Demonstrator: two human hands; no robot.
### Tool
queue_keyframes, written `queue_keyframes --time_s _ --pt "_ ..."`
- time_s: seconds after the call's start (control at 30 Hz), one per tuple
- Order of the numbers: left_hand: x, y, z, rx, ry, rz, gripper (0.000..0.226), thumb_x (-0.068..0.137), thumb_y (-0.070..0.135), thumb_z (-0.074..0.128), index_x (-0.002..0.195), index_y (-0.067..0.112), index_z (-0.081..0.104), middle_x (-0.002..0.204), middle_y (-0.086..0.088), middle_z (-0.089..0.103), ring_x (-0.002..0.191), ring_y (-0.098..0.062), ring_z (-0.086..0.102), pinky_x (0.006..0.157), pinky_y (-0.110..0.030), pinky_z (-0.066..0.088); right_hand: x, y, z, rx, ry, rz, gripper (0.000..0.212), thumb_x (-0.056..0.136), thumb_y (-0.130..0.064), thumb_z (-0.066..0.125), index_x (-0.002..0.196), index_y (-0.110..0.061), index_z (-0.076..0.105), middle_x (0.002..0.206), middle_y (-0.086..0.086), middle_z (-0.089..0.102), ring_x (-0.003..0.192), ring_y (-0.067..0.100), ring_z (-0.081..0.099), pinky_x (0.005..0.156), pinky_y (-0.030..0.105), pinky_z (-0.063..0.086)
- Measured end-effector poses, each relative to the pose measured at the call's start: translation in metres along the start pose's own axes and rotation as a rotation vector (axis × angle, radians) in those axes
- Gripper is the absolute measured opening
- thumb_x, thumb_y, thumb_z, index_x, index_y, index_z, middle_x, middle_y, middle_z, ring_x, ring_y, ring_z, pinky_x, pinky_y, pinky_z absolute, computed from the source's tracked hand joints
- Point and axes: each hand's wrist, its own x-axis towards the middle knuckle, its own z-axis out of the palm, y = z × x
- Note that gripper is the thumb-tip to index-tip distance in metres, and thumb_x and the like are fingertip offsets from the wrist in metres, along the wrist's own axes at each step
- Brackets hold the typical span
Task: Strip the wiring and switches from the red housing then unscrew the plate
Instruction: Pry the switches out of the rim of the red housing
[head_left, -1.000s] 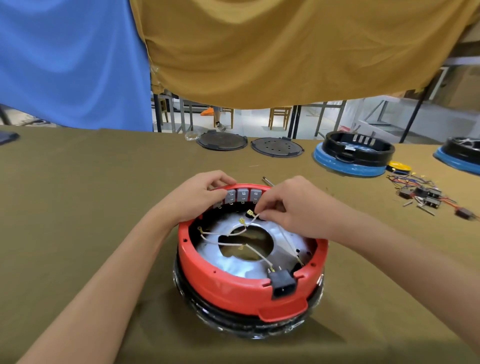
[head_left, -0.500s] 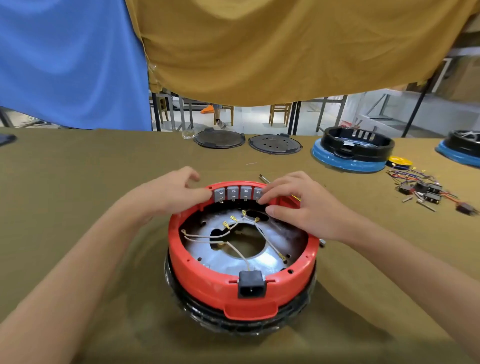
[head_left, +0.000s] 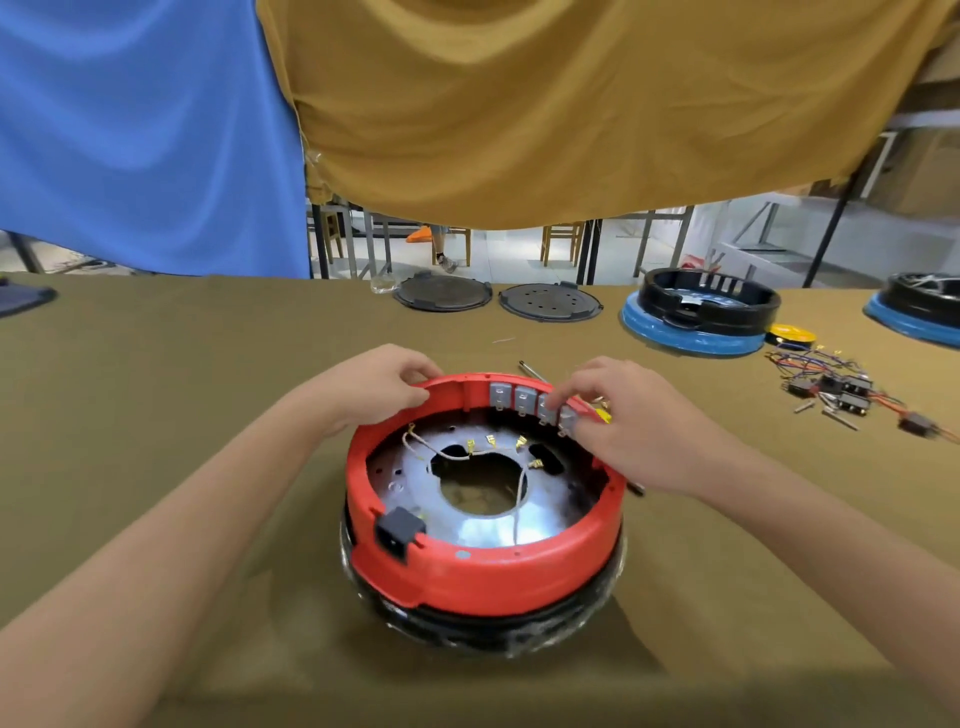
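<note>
Gripping the far-left rim of the red housing (head_left: 483, 566), left hand (head_left: 376, 387) curls its fingers over the edge. Right hand (head_left: 631, 423) pinches the row of grey switches (head_left: 530, 402) on the far inner wall. Housing sits mid-table (head_left: 156, 415), holding a metal plate (head_left: 488, 530) and loose white wires (head_left: 467, 454). Black socket (head_left: 397, 530) on near-left rim. Spare wiring pile (head_left: 841, 387) far right.

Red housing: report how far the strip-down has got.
Done: the white wires lie unplugged on the metal plate, brass ends free. In hand: the left hand grips the red housing rim while the right hand works at the grey switches, which remain in the wall. Left: switches, loose wiring, black socket, then unscrewing the plate.
</note>
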Motion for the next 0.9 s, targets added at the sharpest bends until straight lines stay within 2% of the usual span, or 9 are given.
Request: queue_keyframes --time_s 0.1,0.2,0.3,0.4,0.5,0.6,0.67,0.73,0.9 --pt "0.014 0.006 0.003 -0.17 0.031 0.015 0.027 0.093 0.028 0.07 0.118 0.019 0.069 0.117 -0.001 0.07 0.107 -0.017 0.066 0.093 -0.033 0.052 0.013 0.003 -0.001 -0.025 -0.033 -0.016 0.029 0.093 -0.02 0.059 0.12 -0.028 0.065 0.125 -0.001 0.056 0.119 0.018 0.046 0.099 0.031 0.037" --pt "0.009 0.004 0.005 -0.203 0.146 -0.026 0.042 0.092 0.044 0.067 0.125 0.017 0.063 0.117 0.002 0.065 0.098 -0.012 0.064 0.073 -0.027 0.051 0.017 0.006 0.006 0.065 -0.133 0.006 0.043 0.098 -0.024 0.056 0.14 -0.025 0.05 0.14 -0.003 0.048 0.126 0.009 0.043 0.098 0.019 0.03" --pt "-0.015 -0.013 0.005 -0.064 0.117 -0.219 0.036 0.094 0.043 0.061 0.119 0.018 0.056 0.111 -0.003 0.065 0.087 -0.021 0.065 0.066 -0.032 0.054 0.016 0.013 0.011 0.136 -0.118 0.052 0.041 0.101 -0.016 0.049 0.141 -0.025 0.05 0.141 -0.005 0.05 0.125 0.008 0.044 0.096 0.018 0.03" --pt "-0.037 -0.019 0.012 -0.156 0.018 -0.275 0.014 0.098 0.029 0.054 0.107 0.019 0.058 0.095 -0.006 0.067 0.07 -0.02 0.058 0.053 -0.026 0.048 0.019 0.014 0.014 0.108 -0.1 0.078 0.041 0.1 -0.006 0.044 0.137 -0.021 0.055 0.139 -0.005 0.05 0.127 0.012 0.045 0.095 0.019 0.029" --pt "-0.033 -0.015 0.016 -0.124 0.079 -0.162 0.015 0.099 0.014 0.049 0.105 0.014 0.063 0.094 -0.013 0.069 0.066 -0.021 0.056 0.057 -0.027 0.046 0.018 0.01 0.016 0.102 -0.076 0.118 0.044 0.094 -0.003 0.044 0.132 -0.02 0.058 0.128 0.001 0.05 0.118 0.019 0.049 0.091 0.026 0.035" --pt "-0.015 -0.011 0.008 -0.193 0.07 -0.1 0.017 0.099 0.012 0.055 0.107 0.014 0.07 0.094 -0.01 0.073 0.069 -0.018 0.065 0.066 -0.027 0.055 0.017 0.009 0.013 0.017 -0.03 0.213 0.038 0.091 -0.016 0.052 0.128 -0.023 0.06 0.117 0.003 0.048 0.115 0.024 0.048 0.095 0.034 0.041" --pt "-0.003 -0.011 0.003 -0.253 0.046 -0.066 0.018 0.099 0.018 0.061 0.114 0.016 0.071 0.103 -0.005 0.073 0.083 -0.016 0.07 0.082 -0.029 0.058 0.019 0.007 0.01 -0.093 -0.028 0.216 0.039 0.089 -0.026 0.056 0.128 -0.026 0.058 0.111 0.001 0.045 0.118 0.023 0.038 0.1 0.039 0.039" --pt "0.004 -0.01 0.003 -0.35 0.03 -0.05 0.026 0.096 0.025 0.066 0.121 0.017 0.068 0.114 -0.004 0.071 0.1 -0.019 0.068 0.095 -0.035 0.054 0.024 0.001 0.009 -0.106 -0.015 0.133 0.041 0.088 -0.032 0.059 0.129 -0.029 0.056 0.112 -0.002 0.042 0.118 0.019 0.031 0.097 0.036 0.035" --pt "-0.006 -0.02 0.011 -0.556 0.062 -0.085 0.019 0.098 0.028 0.06 0.117 0.026 0.066 0.113 0.001 0.072 0.088 -0.007 0.067 0.074 -0.023 0.052 0.029 -0.006 0.016 -0.101 -0.084 -0.111 0.037 0.094 -0.034 0.06 0.131 -0.027 0.058 0.124 -0.008 0.056 0.12 0.013 0.037 0.093 0.02 0.027"
